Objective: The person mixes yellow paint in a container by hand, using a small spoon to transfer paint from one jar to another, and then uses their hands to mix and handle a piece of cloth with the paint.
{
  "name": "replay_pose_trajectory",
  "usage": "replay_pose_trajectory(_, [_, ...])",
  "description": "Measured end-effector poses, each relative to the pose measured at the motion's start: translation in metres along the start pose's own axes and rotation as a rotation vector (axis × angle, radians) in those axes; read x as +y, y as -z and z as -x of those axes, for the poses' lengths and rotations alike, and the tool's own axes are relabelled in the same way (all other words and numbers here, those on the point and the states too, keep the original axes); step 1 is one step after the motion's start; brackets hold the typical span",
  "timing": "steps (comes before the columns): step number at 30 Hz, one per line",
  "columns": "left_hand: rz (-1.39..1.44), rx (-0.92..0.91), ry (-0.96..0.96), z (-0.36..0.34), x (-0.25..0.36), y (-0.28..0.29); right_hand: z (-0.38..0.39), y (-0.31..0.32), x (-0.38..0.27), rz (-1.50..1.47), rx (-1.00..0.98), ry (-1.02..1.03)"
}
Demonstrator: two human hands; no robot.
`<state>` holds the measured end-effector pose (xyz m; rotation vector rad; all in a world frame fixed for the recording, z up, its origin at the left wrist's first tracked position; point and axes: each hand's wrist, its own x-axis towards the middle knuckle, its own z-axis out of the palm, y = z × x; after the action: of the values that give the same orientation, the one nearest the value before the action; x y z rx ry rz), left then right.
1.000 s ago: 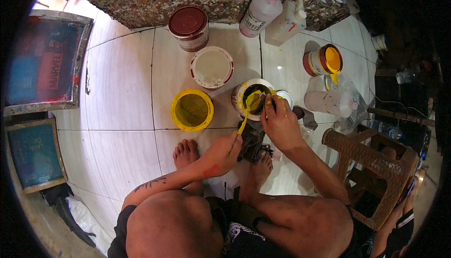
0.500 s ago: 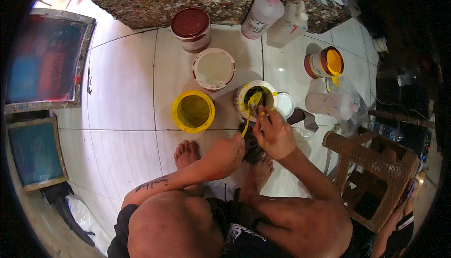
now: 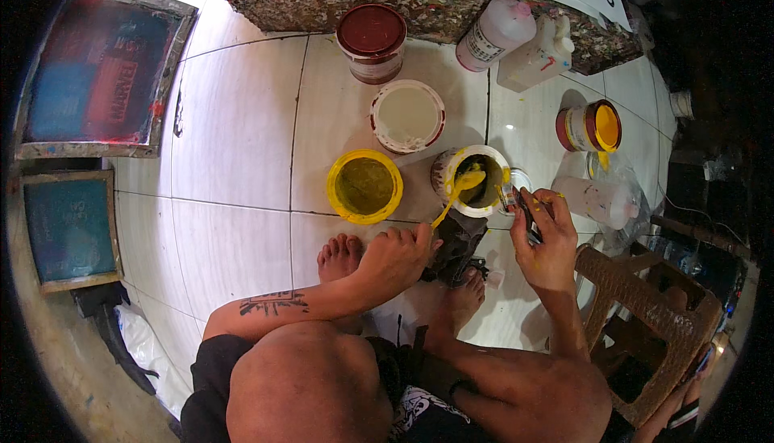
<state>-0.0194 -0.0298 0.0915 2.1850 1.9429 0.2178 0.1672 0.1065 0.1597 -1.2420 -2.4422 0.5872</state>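
My left hand [image 3: 395, 257] is closed round the thin handle of a yellow paint-coated spoon [image 3: 470, 179]. The spoon's broad end is over the mouth of a white tub [image 3: 435, 173], whose inside is dark with yellow smears. My right hand [image 3: 550, 241] grips a dark-handled tool [image 3: 524, 211] with a shiny metal end smeared yellow, beside the tub's right rim; its exact kind is unclear. A dark cloth [image 3: 459, 241] lies just in front of the tub. To the left stands a yellow-rimmed tub [image 3: 397, 197] holding dull yellow paint.
Behind are a pale-filled tub [image 3: 409, 115], a dark red-lidded tub [image 3: 372, 36] and two plastic containers, a bottle [image 3: 492, 33] and a jug [image 3: 532, 60]. A yellow paint can [image 3: 606, 127], a lying bottle [image 3: 601, 201] and a brown stool [image 3: 649, 306] are right. Framed screens [image 3: 97, 80] stand left.
The right hand and its tool have moved from the spoon's broad end to the tub's right rim. The spoon stays over the tub in my left hand. The whole view has shifted.
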Motion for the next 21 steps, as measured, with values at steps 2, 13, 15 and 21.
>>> replay_pose_trajectory(2, [0.032,0.053,0.044,0.001,0.001,-0.006,0.000,-0.004,0.002,-0.022,0.006,0.023])
replay_pose_trajectory(13, [0.555,-0.080,0.203,0.005,-0.007,-0.005,-0.001,-0.005,0.006,0.037,-0.044,0.116])
replay_pose_trajectory(15, [0.596,-0.126,0.199,0.004,-0.007,-0.010,0.002,-0.008,-0.001,0.025,-0.091,0.060])
replay_pose_trajectory(21, [0.678,-0.148,0.166,0.008,-0.010,-0.019,0.000,-0.054,0.006,0.133,-0.179,0.286])
